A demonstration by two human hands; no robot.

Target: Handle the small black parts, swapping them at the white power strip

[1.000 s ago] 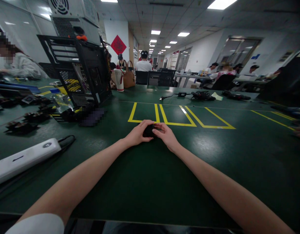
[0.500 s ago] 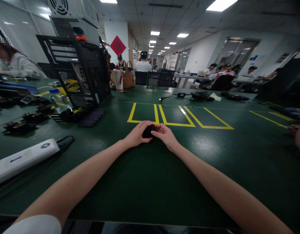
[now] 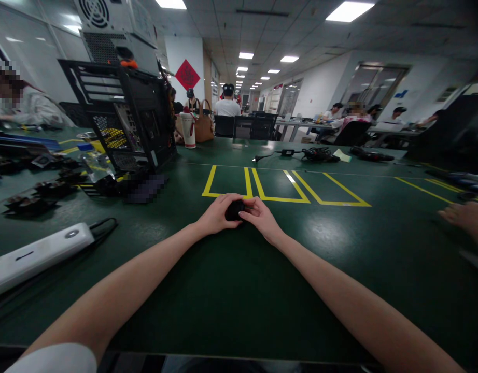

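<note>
Both my hands meet over a small black object [image 3: 235, 209] resting on the green table [image 3: 239, 290], just in front of the yellow taped boxes [image 3: 262, 186]. My left hand [image 3: 218, 215] curls around its left side with the fingers closed on it. My right hand [image 3: 261, 217] pinches its right side with fingers pressed against it. Most of the object is hidden by my fingers, so I cannot make out what it is.
An open black computer case [image 3: 126, 119] stands at the left, with dark parts [image 3: 32, 199] scattered beside it. A white power strip [image 3: 32, 256] lies near left. Cables and an adapter [image 3: 312, 153] lie further back. Another person's hand [image 3: 464, 217] rests at the right edge.
My hands keep hold of the black object with hardly any shift. The other person's hand at the right edge has come further into view across the table.
</note>
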